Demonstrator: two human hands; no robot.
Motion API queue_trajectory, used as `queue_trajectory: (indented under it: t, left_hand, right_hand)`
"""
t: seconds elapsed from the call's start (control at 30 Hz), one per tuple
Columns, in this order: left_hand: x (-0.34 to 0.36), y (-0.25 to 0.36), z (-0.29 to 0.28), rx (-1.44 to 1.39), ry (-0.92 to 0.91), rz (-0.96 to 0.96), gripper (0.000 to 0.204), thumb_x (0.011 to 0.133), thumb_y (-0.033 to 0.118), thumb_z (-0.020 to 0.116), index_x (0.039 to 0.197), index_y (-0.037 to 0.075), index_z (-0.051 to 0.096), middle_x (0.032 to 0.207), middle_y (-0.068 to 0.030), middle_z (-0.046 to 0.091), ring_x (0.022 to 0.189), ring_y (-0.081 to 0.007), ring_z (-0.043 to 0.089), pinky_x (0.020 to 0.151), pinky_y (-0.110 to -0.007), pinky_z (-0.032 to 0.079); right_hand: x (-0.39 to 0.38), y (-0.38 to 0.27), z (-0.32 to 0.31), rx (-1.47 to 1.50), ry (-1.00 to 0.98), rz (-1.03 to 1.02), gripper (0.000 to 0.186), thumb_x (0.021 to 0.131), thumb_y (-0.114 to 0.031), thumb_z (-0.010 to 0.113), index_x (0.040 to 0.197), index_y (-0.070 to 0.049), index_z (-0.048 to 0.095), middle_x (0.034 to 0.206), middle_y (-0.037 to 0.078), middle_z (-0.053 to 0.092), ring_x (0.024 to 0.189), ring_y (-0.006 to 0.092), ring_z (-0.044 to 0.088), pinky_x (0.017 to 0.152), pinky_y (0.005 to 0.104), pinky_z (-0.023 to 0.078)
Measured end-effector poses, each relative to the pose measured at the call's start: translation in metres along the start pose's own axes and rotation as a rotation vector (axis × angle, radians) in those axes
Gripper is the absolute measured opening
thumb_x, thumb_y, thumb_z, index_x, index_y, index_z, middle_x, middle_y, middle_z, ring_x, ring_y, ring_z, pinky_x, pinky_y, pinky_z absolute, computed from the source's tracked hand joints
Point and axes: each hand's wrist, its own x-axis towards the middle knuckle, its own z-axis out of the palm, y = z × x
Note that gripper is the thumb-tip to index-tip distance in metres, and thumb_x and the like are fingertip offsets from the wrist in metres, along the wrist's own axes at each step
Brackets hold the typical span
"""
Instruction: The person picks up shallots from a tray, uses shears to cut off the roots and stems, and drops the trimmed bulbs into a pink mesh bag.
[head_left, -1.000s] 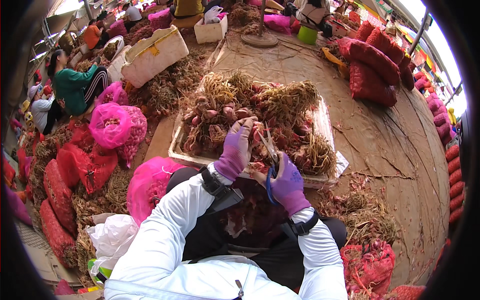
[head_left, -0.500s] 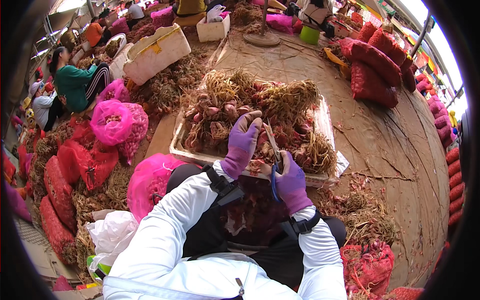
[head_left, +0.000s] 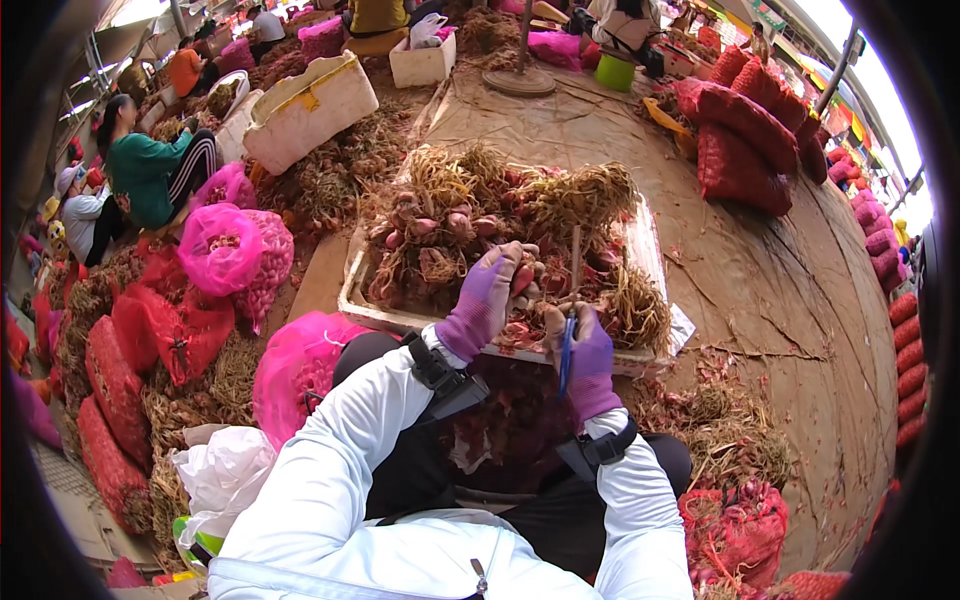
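Note:
My left hand point(head_left: 484, 303), in a purple glove with greyish fingertips, is closed around a reddish shallot point(head_left: 522, 279). In my purple-gloved right hand point(head_left: 588, 368) is a pair of scissors point(head_left: 567, 350) with blue handles. Their narrow blades point away from me, seen nearly edge-on, and stand apart from the shallot. Both hands are over the near side of a white foam box point(head_left: 388, 317). Shallots point(head_left: 425, 228) with dry, straw-coloured stalks point(head_left: 585, 200) are heaped in it.
Pink mesh bags point(head_left: 300, 370) and red mesh sacks point(head_left: 118, 375) crowd my left. Dry stalk trimmings point(head_left: 725, 445) and a red bag of shallots point(head_left: 735, 535) lie at right. Full red sacks point(head_left: 745, 165) stand farther off. A person in a green top point(head_left: 150, 175) sits far left.
My left hand has come slightly down, and a shallot now shows in its fingers. The scissors have swung from leaning left to pointing nearly straight away from me.

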Motion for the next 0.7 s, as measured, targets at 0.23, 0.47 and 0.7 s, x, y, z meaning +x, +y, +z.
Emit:
queue_trajectory:
  t: [0.23, 0.47, 0.7]
  left_hand:
    - [-0.009, -0.016, 0.013, 0.203, -0.112, -0.048, 0.033, 0.102, 0.028, 0.043, 0.125, 0.006, 0.050, 0.100, -0.0016, 0.059, 0.082, -0.0065, 0.055, 0.071, -0.022, 0.049]
    - [-0.018, -0.027, 0.028, 0.234, -0.402, 0.011, 0.031, 0.100, 0.014, 0.044, 0.128, 0.002, 0.048, 0.103, 0.0002, 0.055, 0.089, -0.0069, 0.052, 0.077, -0.022, 0.047]
    - [-0.012, -0.011, 0.036, -0.114, -0.225, -0.110, 0.030, 0.099, 0.008, 0.046, 0.128, 0.000, 0.045, 0.106, -0.0054, 0.058, 0.084, -0.0100, 0.057, 0.075, -0.024, 0.049]
  right_hand:
    - [0.009, 0.001, -0.001, -0.030, 0.239, -0.569, 0.051, 0.083, -0.019, 0.075, 0.121, -0.002, 0.046, 0.092, 0.011, 0.066, 0.079, 0.0164, 0.065, 0.067, 0.0271, 0.052]
    - [0.011, -0.009, -0.013, 0.022, 0.309, -0.550, 0.037, 0.085, -0.001, 0.066, 0.117, -0.003, 0.049, 0.093, 0.007, 0.066, 0.075, 0.0095, 0.063, 0.061, 0.0228, 0.052]
    - [0.031, 0.014, -0.029, 0.289, 0.347, -0.394, 0.035, 0.085, -0.003, 0.067, 0.115, -0.002, 0.050, 0.079, -0.003, 0.056, 0.066, 0.0053, 0.053, 0.060, 0.0210, 0.046]
